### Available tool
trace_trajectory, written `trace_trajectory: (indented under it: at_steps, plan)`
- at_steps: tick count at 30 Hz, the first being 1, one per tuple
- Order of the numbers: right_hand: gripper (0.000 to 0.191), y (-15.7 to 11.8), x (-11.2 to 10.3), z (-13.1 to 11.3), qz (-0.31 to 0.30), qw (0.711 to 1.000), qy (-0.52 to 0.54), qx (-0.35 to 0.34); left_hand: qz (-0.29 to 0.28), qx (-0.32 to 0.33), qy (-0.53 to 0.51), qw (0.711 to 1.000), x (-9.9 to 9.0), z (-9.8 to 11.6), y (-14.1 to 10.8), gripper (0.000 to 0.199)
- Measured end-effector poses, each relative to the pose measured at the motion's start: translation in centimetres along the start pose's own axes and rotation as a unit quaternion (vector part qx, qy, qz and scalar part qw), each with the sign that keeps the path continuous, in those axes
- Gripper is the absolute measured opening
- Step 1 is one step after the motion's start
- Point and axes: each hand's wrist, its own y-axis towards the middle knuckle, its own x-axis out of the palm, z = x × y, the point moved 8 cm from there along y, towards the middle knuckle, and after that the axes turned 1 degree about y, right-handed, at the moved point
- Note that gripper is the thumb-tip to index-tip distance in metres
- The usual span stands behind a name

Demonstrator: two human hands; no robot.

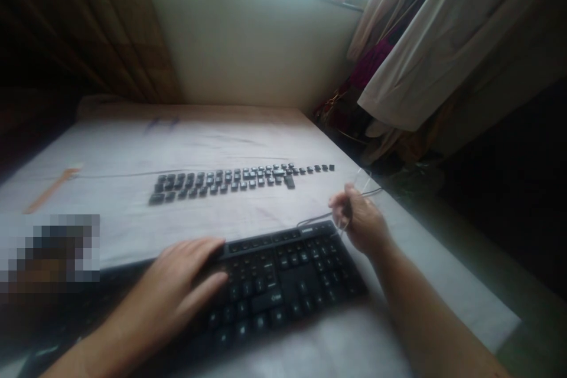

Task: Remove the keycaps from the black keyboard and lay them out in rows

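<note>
1. Table [248, 142] is filling much of my view, its pale cover running back to the wall [248, 47].
2. Black keyboard [301, 283] is lying on its near side; I am seeing a keyless patch among the keys.
3. Loose keycaps [248, 175] are sitting in rows beyond the keyboard, apart from it.
4. I am resting the left hand [188, 274] on the keyboard, fingers lying close together, thumb standing away.
5. I am holding the right hand [361, 221] by the keyboard's far right corner, bent fingers pinching a thin wire-like piece [340, 225], which is showing blurred.
</note>
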Motion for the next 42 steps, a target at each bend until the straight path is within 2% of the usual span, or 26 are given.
trace_trajectory:
  at_steps: [6,9,13,16,18,22,29,33,42]
  plan:
    - [0.044,-1.4,3.5,1.7,-0.169,0.979,0.024,0.108,-0.003,0.0,0.008,1.0,0.0,0.1,0.2,0.045]
    - [0.036,-2.2,4.4,1.3,-0.229,0.968,0.022,0.101,-0.001,0.006,0.024,1.0,-0.2,0.3,0.3,0.047]
    - [0.023,-3.2,5.4,0.6,-0.273,0.96,-0.017,0.056,-0.006,0.012,0.044,0.999,-0.2,0.6,0.4,0.049]
    - [0.015,-3.8,6.0,0.1,-0.278,0.958,-0.077,-0.003,-0.012,0.018,0.05,0.999,-0.2,0.6,0.4,0.049]
    - [0.011,-4.0,6.3,-0.6,-0.277,0.951,-0.121,-0.065,-0.014,0.023,0.052,0.998,-0.1,0.6,0.3,0.049]
    - [0.009,-5.0,6.9,-2.5,-0.291,0.916,-0.188,-0.202,-0.014,0.029,0.058,0.998,0.1,0.6,0.3,0.051]
    - [0.012,-6.9,8.1,-3.7,-0.292,0.865,-0.256,-0.317,-0.018,0.038,0.059,0.997,0.2,0.5,0.1,0.05]
    - [0.012,-7.5,8.6,-4.1,-0.278,0.852,-0.263,-0.358,-0.02,0.032,0.054,0.998,0.2,0.4,0.0,0.048]
    - [0.013,-8.9,9.2,-4.1,-0.296,0.811,-0.318,-0.392,-0.031,0.035,0.058,0.997,0.4,0.6,-0.1,0.048]
